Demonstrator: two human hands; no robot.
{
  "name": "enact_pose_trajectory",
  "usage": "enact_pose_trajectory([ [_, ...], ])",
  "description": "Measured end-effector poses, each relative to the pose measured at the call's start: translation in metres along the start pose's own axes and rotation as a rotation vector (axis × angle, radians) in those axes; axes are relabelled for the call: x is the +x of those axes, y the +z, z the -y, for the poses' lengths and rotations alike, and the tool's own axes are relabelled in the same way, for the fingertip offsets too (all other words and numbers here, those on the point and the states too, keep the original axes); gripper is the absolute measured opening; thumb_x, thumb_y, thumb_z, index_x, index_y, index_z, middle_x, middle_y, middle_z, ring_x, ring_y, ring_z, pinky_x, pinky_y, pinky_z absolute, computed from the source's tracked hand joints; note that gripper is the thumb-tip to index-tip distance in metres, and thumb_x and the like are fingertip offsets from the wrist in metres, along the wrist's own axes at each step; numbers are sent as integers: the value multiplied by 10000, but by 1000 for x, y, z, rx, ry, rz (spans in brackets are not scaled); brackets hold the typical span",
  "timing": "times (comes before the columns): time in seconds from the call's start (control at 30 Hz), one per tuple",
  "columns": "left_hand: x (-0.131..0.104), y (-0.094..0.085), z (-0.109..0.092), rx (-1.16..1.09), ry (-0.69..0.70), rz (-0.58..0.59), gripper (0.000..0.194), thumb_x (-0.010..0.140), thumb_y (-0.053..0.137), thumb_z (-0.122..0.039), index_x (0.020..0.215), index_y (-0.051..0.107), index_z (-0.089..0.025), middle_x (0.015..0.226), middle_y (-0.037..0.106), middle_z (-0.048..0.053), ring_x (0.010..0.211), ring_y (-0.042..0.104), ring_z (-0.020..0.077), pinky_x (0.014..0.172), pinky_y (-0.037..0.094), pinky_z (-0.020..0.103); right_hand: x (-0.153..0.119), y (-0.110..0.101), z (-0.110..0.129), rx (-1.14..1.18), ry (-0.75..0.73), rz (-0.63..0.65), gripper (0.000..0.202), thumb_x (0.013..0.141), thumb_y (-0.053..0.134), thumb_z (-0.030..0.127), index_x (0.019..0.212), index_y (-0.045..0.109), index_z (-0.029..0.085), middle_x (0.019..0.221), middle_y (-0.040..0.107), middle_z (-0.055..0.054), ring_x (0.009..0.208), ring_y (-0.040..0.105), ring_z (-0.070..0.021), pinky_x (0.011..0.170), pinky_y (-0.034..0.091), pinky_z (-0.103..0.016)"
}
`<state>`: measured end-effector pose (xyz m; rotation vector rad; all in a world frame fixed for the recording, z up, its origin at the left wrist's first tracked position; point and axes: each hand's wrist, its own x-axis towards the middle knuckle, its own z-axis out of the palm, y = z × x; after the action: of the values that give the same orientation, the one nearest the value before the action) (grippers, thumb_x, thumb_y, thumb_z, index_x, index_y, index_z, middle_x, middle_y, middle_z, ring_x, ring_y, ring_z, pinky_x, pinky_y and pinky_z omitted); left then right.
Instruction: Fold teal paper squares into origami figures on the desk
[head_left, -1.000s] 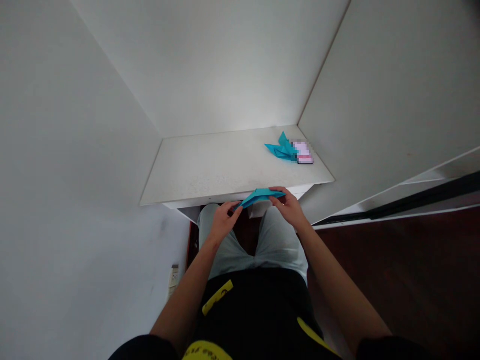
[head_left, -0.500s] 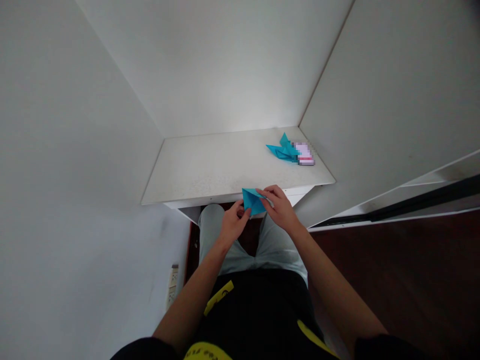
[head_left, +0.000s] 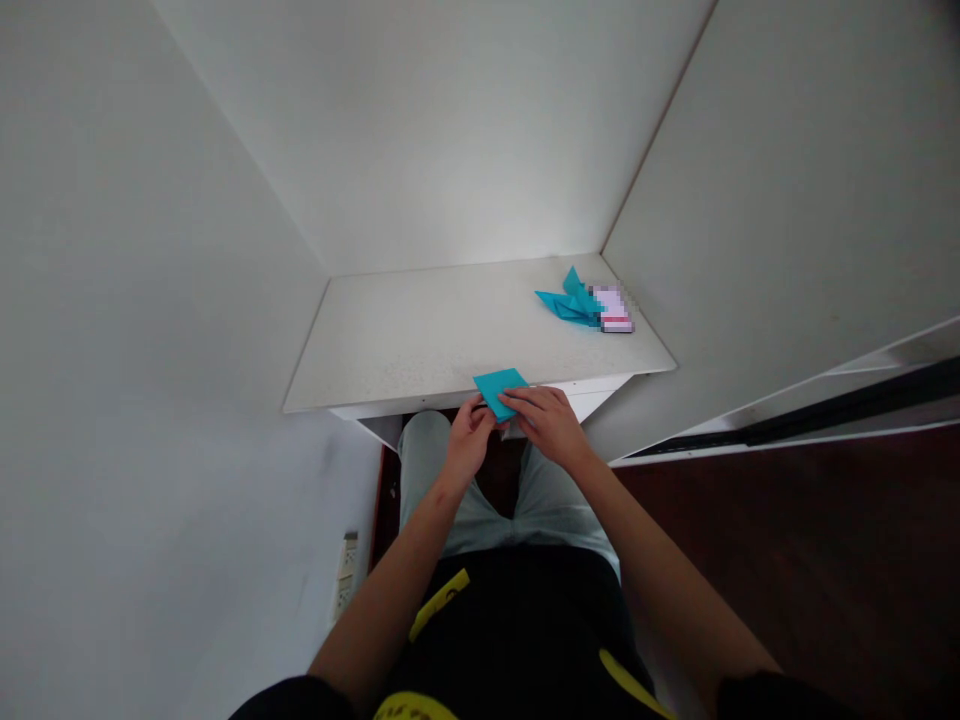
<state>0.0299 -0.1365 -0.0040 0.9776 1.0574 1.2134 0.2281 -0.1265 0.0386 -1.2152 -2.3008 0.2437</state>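
Note:
A folded sheet of blue paper (head_left: 501,384) lies between my two hands, just over the front edge of the white desk. It looks flat and four-sided. My left hand (head_left: 472,428) grips its lower left side, thumb near the bottom corner and fingers partly hidden below. My right hand (head_left: 546,418) has its fingers laid across the lower right of the paper, pressing on it; its thumb is hard to make out. Several folded blue paper shapes (head_left: 571,304) rest in a cluster toward the desk's back right.
A blurred-out pale flat object (head_left: 615,308) lies beside the blue shapes on the desk (head_left: 390,330). Walls enclose the desk at left, back and right. A power strip (head_left: 346,575) is low on the left wall. My knees are under the desk's front edge.
The blue paper went from an opened pocket shape to a flattened four-sided one. My right hand's fingers moved down and left onto its face; my left hand keeps its grip.

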Motion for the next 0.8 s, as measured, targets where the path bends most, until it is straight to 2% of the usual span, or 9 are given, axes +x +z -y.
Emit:
enact_pose_trajectory([
  [0.13, 11, -7, -8, 160, 19, 20, 551, 995, 680, -584, 1388, 571, -214, 1148, 824, 103, 885, 815, 218, 936, 635, 423, 22, -2, -23, 3, 15, -38, 441, 1088, 505, 203, 1427, 739, 361, 1473, 735, -27, 1366, 668, -264, 1185, 460, -519],
  [0.23, 28, -20, -19, 383, 90, -68, 419, 1065, 585, -514, 1377, 575, -235, 1171, 817, 92, 985, 799, 209, 983, 611, 400, 44, 2, -43, -3, 16, -47, 455, 1094, 474, 196, 1423, 742, 361, 1535, 689, -18, 1466, 604, -248, 1258, 417, -526],
  [0.3, 41, -30, -26, 506, 152, -125, 374, 1065, 593, -441, 1371, 583, -226, 1211, 801, 106, 1077, 776, 223, 998, 601, 402, 56, 11, -55, -19, 10, -17, 475, 1099, 450, 186, 1453, 721, 349, 1587, 644, -17, 1527, 548, -239, 1304, 370, -531],
  [0.4, 58, -40, -35, 721, 263, -121, 345, 1045, 610, -345, 1363, 615, -211, 1299, 766, 122, 1215, 722, 260, 1076, 568, 451, 65, 30, -69, -62, 21, 96, 534, 1083, 446, 161, 1565, 626, 304, 1659, 564, -50, 1585, 477, -260, 1320, 348, -567],
  [0.5, 71, -42, -39, 993, 372, -64, 343, 1035, 600, -305, 1360, 661, -215, 1383, 730, 127, 1334, 650, 300, 1196, 490, 501, 64, 45, -76, -96, 7, 189, 566, 1076, 476, 201, 1632, 548, 284, 1709, 489, -85, 1606, 443, -284, 1317, 347, -596],
  [0.57, 82, -39, -40, 1122, 421, -1, 383, 1048, 577, -314, 1410, 662, -222, 1468, 695, 124, 1409, 601, 312, 1241, 451, 510, 61, 48, -79, -102, -17, 198, 548, 1094, 480, 257, 1638, 539, 288, 1721, 471, -89, 1617, 424, -283, 1327, 329, -595],
  [0.7, 110, -35, -40, 1249, 493, 202, 490, 1072, 550, -348, 1545, 600, -231, 1643, 581, 107, 1576, 461, 312, 1305, 374, 516, 58, 45, -81, -65, -43, 185, 538, 1138, 448, 410, 1653, 513, 272, 1731, 466, -94, 1630, 400, -286, 1340, 306, -588],
  [0.8, 127, -38, -39, 1307, 500, 301, 564, 1051, 605, -404, 1586, 573, -227, 1699, 517, 112, 1627, 394, 336, 1323, 330, 545, 59, 45, -84, -15, 18, 147, 637, 1136, 437, 490, 1716, 398, 230, 1732, 460, -138, 1630, 400, -306, 1328, 337, -587],
])
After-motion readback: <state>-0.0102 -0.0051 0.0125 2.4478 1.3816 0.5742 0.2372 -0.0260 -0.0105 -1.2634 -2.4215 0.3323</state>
